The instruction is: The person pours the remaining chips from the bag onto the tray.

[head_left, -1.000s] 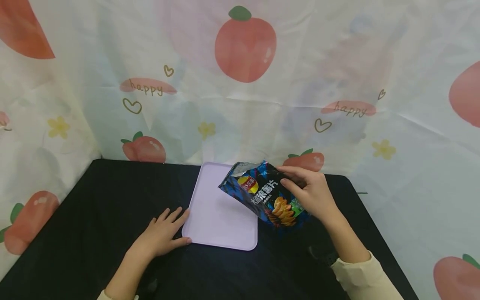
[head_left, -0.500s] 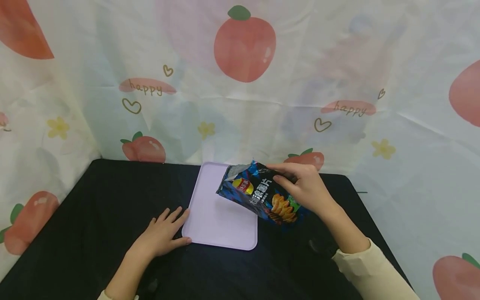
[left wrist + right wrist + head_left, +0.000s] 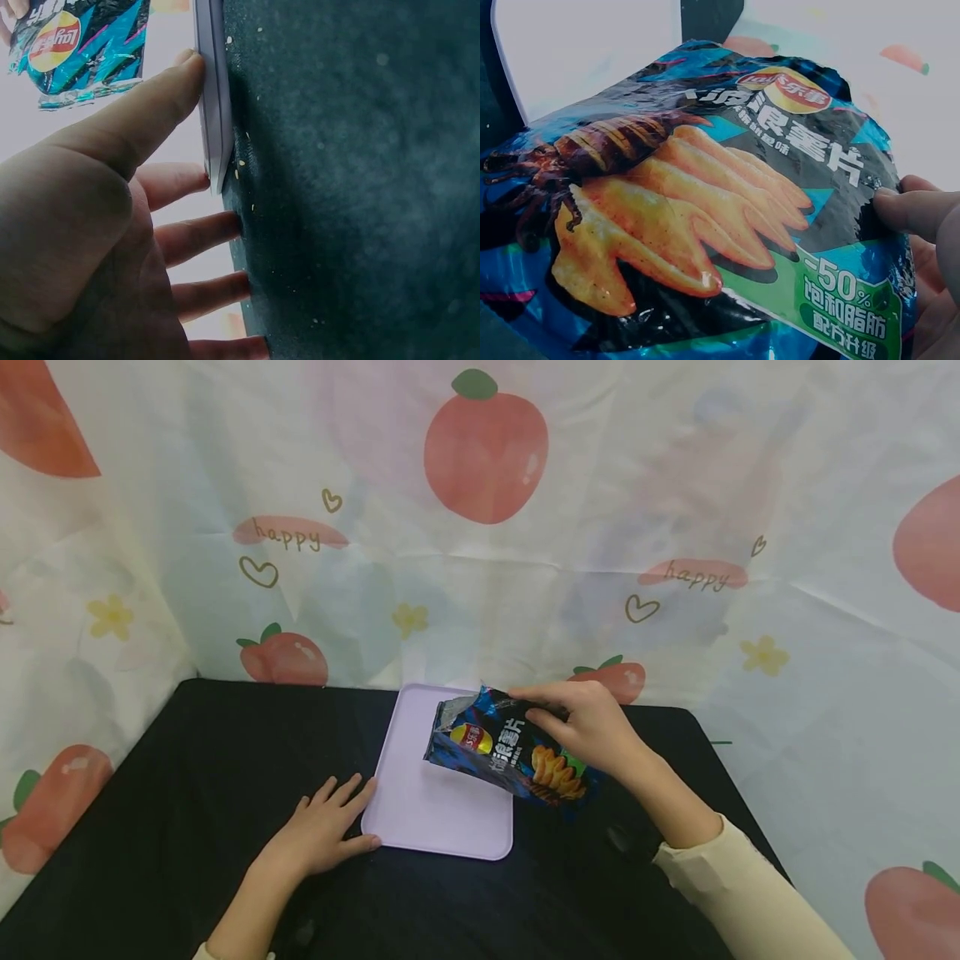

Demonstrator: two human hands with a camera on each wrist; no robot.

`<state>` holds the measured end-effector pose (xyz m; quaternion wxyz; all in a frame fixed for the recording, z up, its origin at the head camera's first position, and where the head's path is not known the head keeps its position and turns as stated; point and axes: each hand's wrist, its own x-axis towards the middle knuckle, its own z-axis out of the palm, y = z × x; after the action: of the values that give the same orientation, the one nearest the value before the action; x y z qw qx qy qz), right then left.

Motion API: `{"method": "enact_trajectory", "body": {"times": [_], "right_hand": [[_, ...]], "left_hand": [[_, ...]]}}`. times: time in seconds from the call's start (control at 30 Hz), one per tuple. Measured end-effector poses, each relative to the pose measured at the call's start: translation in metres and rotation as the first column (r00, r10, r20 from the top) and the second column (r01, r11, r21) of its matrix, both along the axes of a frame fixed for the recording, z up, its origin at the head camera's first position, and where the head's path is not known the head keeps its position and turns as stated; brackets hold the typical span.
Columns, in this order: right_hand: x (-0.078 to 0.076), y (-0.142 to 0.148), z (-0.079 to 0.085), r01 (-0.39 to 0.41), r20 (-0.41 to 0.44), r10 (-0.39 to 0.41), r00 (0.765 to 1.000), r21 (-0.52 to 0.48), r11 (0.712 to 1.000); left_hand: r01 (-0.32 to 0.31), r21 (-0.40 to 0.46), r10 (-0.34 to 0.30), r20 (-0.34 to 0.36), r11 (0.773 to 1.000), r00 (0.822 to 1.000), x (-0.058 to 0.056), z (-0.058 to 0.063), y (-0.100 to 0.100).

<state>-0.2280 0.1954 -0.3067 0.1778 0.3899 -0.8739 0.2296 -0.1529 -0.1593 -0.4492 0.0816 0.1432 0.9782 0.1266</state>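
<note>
A blue and black potato chip bag [image 3: 513, 747] with a torn-open silvery top hangs tilted over the right part of a pale lilac tray [image 3: 442, 827], its opening toward the left. My right hand [image 3: 585, 722] grips the bag by its upper edge, thumb on the printed front. In the right wrist view the bag [image 3: 697, 202] fills most of the picture, with the thumb [image 3: 922, 214] pressed at its side. My left hand [image 3: 322, 827] lies spread at the tray's left edge. Its thumb and index fingertip touch the tray rim [image 3: 214, 112] in the left wrist view.
The tray stands on a black-covered table [image 3: 225, 760]. Small pale crumbs [image 3: 240, 165] lie on the cloth beside the tray. A fruit-printed curtain [image 3: 480, 568] rises behind the table's back edge and along both sides.
My right hand has carried the chip bag leftward, farther over the tray, and the bag has turned toward level. The left hand keeps its place at the tray edge.
</note>
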Motion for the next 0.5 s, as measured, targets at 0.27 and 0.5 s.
{"method": "enact_trajectory", "body": {"times": [0.27,0.5], "right_hand": [[-0.004,-0.01,0.003,-0.007,-0.004,0.008,1.0,0.049,0.999],[-0.006,-0.014,0.006,0.003,-0.007,-0.002,1.0,0.072,0.997]], "left_hand": [[-0.002,0.005,0.002,0.007,1.0,1.0,0.001,0.0,-0.001],[-0.007,-0.002,0.007,0.014,1.0,1.0,-0.001,-0.001,-0.001]]}}
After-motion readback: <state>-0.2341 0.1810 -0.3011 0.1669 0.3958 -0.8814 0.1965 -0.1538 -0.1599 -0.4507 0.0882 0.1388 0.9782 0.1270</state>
